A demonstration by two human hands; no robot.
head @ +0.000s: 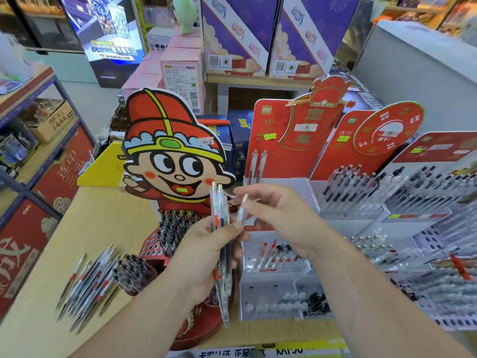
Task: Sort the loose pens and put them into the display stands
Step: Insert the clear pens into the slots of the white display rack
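My left hand (204,251) grips a small bunch of clear pens (222,257) upright, some with red inner parts, in front of the cartoon-figure display stand (170,161). My right hand (281,218) pinches the top of one clear pen (242,210) beside the bunch. A pile of loose clear pens (87,282) lies on the wooden table (98,223) at the left. The white tiered display stand (273,264) under my right hand holds a few pens; two pens (258,164) stand in its red-backed upper tier.
A round holder of black-capped pens (134,272) stands beside the loose pile. More red-backed stands with rows of pens (387,187) fill the right side. Blue shelving with red boxes (38,177) lines the left. Pink and purple boxes (232,47) stand behind.
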